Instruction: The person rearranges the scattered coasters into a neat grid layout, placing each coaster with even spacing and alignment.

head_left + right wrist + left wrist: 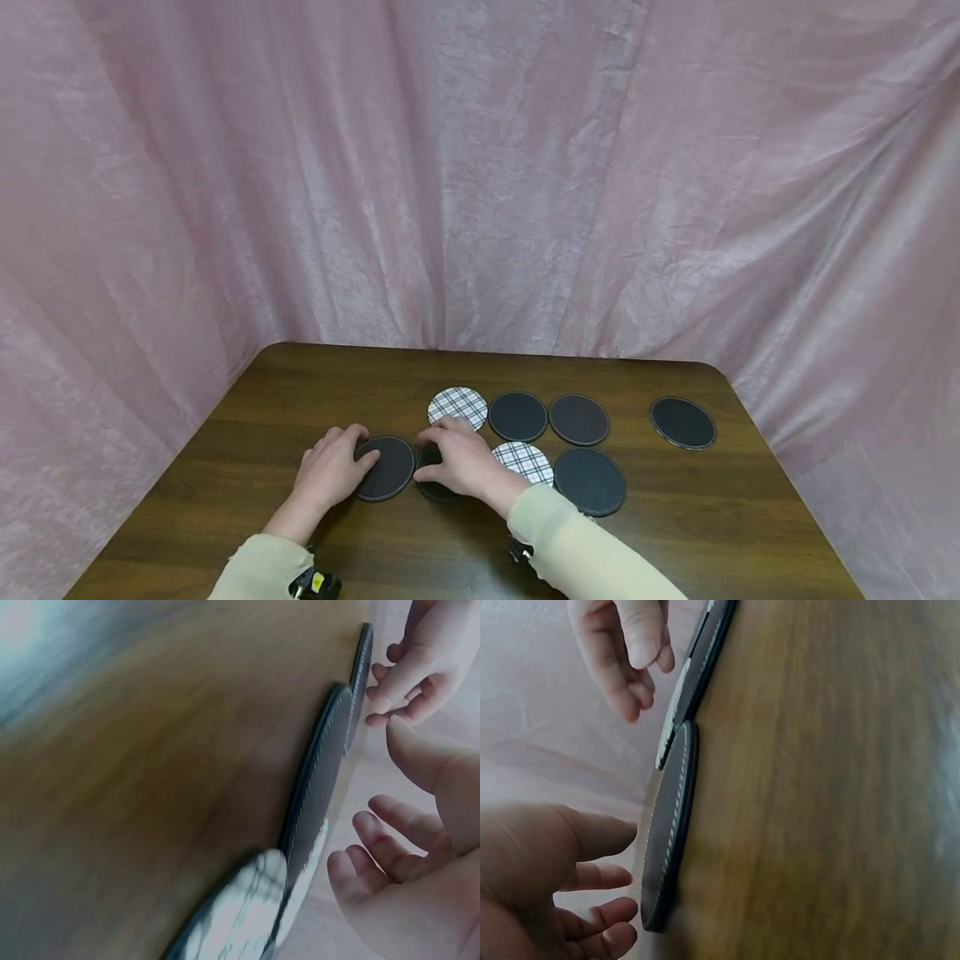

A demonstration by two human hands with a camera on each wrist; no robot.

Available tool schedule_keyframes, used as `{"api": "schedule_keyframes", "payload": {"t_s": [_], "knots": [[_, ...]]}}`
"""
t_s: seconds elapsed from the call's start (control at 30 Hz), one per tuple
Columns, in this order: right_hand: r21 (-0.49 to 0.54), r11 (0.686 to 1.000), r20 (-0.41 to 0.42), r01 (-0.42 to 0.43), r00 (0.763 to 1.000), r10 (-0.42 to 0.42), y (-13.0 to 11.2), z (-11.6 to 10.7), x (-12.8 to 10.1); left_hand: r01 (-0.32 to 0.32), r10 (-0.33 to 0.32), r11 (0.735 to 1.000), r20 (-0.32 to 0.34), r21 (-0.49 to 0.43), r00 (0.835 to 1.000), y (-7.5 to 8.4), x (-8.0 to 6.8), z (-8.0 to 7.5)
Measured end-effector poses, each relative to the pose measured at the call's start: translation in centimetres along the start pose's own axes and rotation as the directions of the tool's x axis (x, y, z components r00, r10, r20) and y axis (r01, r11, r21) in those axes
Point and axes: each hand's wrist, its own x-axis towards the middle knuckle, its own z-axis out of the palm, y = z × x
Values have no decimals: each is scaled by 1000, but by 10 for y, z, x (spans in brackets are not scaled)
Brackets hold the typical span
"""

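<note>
Round stitched coasters lie flat on the wooden table. My left hand is at the left edge of a dark coaster, thumb over its rim. In the left wrist view, its loosely bent fingers appear slightly apart from the stitched coaster. Just to the right, my right hand hovers over another dark coaster and partly hides it. In the right wrist view, the fingers are spread, relaxed and hold nothing, beside a dark coaster and a plaid one.
Behind and right of my right hand lie a plaid coaster, a black one, a brown one, a second plaid one and another dark one. One black coaster sits apart at right. Pink curtain hangs behind the table.
</note>
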Motion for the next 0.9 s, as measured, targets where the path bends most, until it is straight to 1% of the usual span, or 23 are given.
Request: {"api": "schedule_keyframes", "payload": {"t_s": [0.13, 0.3, 0.43, 0.67, 0.77, 0.9], "knots": [[39, 999, -47, -5, 999, 7, 13, -12, -14, -17, 17, 1000, -31, 5, 999, 7, -1, -1], [64, 998, -101, 9, 995, -3, 29, -30, -34, -68, 68, 998, -71, -6, 995, 21, 1, -4], [75, 997, -126, -22, 992, 31, 42, -44, -49, -114, 113, 994, -85, -5, 990, 33, 2, -5], [42, 993, -200, -114, 972, 120, 67, -60, -72, -195, 194, 981, -99, -9, 976, 53, 3, -4], [10, 992, -230, -126, 965, 125, 77, -65, -82, -224, 222, 974, -103, -13, 970, 63, 6, -1], [-29, 988, -247, -154, 959, 142, 89, -71, -95, -257, 253, 966, -96, -26, 963, 78, 10, 5]]}}
